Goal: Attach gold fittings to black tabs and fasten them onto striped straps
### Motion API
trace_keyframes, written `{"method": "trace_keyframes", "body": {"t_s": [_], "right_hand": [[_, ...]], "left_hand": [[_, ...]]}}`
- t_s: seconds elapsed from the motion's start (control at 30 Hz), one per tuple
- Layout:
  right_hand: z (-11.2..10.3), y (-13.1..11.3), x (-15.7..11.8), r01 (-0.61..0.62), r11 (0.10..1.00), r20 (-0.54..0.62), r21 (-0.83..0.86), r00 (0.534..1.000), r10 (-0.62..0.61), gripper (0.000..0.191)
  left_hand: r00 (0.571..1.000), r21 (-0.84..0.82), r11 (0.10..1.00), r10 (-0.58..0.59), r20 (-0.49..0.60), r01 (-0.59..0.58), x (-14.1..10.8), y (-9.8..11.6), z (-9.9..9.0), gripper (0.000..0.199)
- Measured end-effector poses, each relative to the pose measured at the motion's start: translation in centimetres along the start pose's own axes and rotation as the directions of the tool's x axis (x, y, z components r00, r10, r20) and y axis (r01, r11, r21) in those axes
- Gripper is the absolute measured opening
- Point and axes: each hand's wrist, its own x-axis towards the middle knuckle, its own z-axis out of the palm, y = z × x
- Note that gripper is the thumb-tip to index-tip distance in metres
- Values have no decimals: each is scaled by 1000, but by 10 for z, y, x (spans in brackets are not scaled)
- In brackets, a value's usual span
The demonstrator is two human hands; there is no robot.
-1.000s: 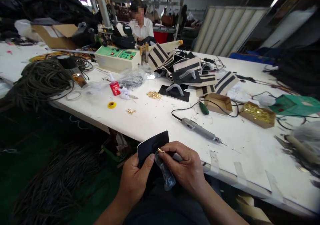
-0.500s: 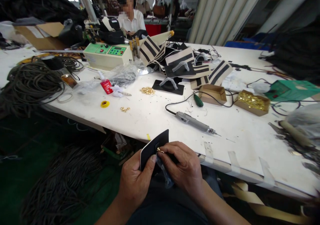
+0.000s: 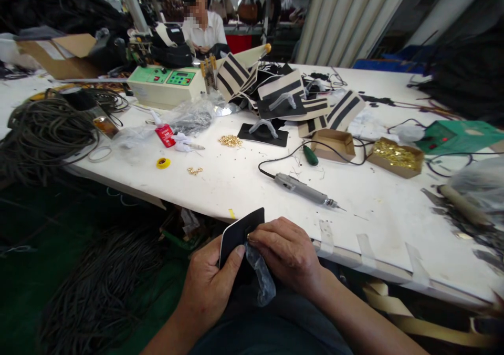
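My left hand grips a flat black panel with a pale edge, thumb on its dark face, in front of the table's front edge. My right hand is closed, its fingertips pinching a small gold piece against the panel's dark face. A strip wrapped in clear plastic hangs from the panel below my right fingers. On the table, a similar black panel with a wrapped strip lies beside a small pile of gold pieces.
A grey electric screwdriver lies on the white table. Behind it are a green-handled tool, an open box and a box of gold parts. A red bottle stands left. A person sits across the table.
My right fingers have closed further over the gold piece, which shows less. More of the plastic-wrapped strip is visible hanging down. The view has shifted slightly.
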Motion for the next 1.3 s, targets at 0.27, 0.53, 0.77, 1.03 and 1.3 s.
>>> {"method": "trace_keyframes", "body": {"t_s": [0.27, 0.53, 0.77, 1.03, 1.3], "right_hand": [[-6, -15, -2, -139, 988, -133, 70, 980, 147, 15], [-11, -8, -3, -4, 1000, -78, -23, 997, 2, 19], [-8, -16, -2, -170, 977, -216, -128, 966, 139, 8], [-6, -26, -4, -216, 968, -191, -130, 963, 189, 9], [-8, -42, -14, -321, 947, -37, 9, 946, 321, 66]], "left_hand": [[998, 26, 999, 44, -51, -42, -4, 7, 10, 25], [991, 50, 990, 130, -14, -129, -5, 6, 13, 26], [989, 28, 992, 122, -88, -120, -6, 0, 26, 30], [982, 42, 985, 169, -87, -165, -12, -6, 31, 32], [968, -77, 968, 244, 52, -239, -14, 5, 22, 56]]}}
